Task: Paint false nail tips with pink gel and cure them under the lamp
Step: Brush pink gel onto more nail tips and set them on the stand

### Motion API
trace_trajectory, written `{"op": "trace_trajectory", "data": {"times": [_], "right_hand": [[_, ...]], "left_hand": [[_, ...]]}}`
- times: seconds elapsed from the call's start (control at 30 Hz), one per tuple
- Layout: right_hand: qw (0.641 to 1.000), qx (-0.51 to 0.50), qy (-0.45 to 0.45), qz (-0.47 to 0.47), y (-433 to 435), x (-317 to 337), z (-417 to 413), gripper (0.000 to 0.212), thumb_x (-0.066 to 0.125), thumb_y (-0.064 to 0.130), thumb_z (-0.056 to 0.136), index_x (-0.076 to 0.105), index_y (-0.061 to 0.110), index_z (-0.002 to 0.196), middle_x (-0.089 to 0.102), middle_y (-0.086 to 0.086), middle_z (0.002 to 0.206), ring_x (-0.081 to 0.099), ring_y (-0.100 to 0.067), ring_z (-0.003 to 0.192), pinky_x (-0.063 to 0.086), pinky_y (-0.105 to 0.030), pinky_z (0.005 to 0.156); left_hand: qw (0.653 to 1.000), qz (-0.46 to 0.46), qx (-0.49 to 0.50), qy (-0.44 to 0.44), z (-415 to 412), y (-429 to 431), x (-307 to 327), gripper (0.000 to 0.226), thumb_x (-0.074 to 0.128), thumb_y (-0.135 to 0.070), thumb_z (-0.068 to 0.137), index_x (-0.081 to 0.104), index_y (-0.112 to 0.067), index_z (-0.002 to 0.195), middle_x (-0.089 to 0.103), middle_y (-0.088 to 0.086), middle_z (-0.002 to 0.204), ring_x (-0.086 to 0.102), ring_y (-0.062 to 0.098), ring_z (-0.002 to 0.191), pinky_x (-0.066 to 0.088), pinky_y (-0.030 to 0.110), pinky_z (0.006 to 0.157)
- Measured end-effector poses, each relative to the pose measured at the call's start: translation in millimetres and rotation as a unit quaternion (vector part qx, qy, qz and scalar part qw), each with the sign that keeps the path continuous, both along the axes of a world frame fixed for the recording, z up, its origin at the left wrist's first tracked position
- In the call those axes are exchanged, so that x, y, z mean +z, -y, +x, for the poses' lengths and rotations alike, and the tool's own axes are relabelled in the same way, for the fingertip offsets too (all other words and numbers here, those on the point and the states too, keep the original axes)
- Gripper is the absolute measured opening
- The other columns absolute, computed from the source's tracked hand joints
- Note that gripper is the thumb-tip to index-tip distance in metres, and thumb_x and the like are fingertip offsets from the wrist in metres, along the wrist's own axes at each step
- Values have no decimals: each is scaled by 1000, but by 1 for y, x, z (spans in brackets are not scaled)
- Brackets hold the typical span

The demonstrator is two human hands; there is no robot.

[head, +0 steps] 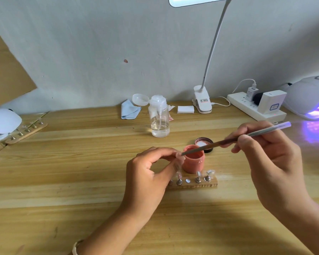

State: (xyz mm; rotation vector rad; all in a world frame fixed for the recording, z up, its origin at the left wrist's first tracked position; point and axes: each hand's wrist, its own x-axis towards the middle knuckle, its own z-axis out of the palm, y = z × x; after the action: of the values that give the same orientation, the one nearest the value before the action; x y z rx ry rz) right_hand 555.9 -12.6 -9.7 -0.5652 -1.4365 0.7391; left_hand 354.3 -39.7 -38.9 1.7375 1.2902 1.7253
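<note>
- Head view: left hand [151, 168] pinches a small translucent false nail tip [179, 155] on its peg, just beside the open pink gel jar [193, 161].
- Right hand [265, 144] grips a thin silver-handled brush [217, 143] pen-style; its bristles touch the tip.
- Tip is probably featherlight, thin, springy plastic, slick once wet. Hold it by the peg, never the painted face.
- Other tips sit on the wooden peg strip [191, 184]; the glowing white cure lamp [309, 100] is well apart, to the right.
</note>
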Motion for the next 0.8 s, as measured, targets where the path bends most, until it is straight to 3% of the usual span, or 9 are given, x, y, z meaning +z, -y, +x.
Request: {"op": "trace_trajectory", "data": {"times": [0.07,0.13,0.2,0.3,0.37,0.5,0.67,0.8], "right_hand": [[1000,-14,-25,-4,-1,2,2,13,57,9,87,62,21,84,70,10,75,65,-5,72,49,-16,71],[998,-31,-48,-15,-2,4,2,12,56,21,84,65,30,80,69,9,75,65,-8,72,49,-18,69],[999,-28,-43,-19,-2,4,1,10,58,26,86,65,31,83,70,7,78,66,-8,73,50,-18,70],[1000,-6,-17,-13,-1,1,-1,7,58,18,91,63,23,90,71,5,80,66,-6,74,50,-16,71],[1000,-2,-18,-13,-1,1,0,5,57,16,89,62,18,88,70,6,78,64,-7,73,49,-17,70],[999,-24,-42,-15,-2,4,3,10,55,22,84,64,26,82,69,9,76,65,-9,73,49,-19,69],[1000,3,-1,8,0,0,0,7,56,21,92,62,22,94,70,7,86,66,-6,77,50,-17,76],[1000,-14,21,19,0,-2,2,6,55,19,90,61,18,92,70,9,85,67,-5,79,50,-17,77]], "left_hand": [[1000,6,2,-9,0,-1,0,7,80,-14,78,78,-17,84,76,-11,84,69,7,80,46,13,75],[1000,7,3,-7,1,-1,1,8,81,-13,77,78,-18,83,76,-12,83,70,7,80,45,11,75],[1000,-1,-5,5,1,-1,1,6,80,-17,78,78,-19,83,75,-12,84,68,4,80,52,21,74],[999,-20,-7,28,1,1,1,9,81,-28,81,79,-21,85,75,-11,85,65,0,80,59,46,66],[999,-20,-9,29,1,2,3,9,79,-31,80,78,-23,85,76,-10,86,66,1,81,60,49,65],[1000,-17,-10,13,2,3,5,5,81,-23,78,78,-25,83,75,-12,85,67,3,80,58,35,68],[999,-15,20,-33,1,2,7,8,82,-11,77,79,-16,83,75,-9,79,69,10,77,43,9,73],[999,-19,32,-38,1,3,8,10,82,-8,75,79,-14,81,74,-8,77,69,11,76,41,6,72]]}}
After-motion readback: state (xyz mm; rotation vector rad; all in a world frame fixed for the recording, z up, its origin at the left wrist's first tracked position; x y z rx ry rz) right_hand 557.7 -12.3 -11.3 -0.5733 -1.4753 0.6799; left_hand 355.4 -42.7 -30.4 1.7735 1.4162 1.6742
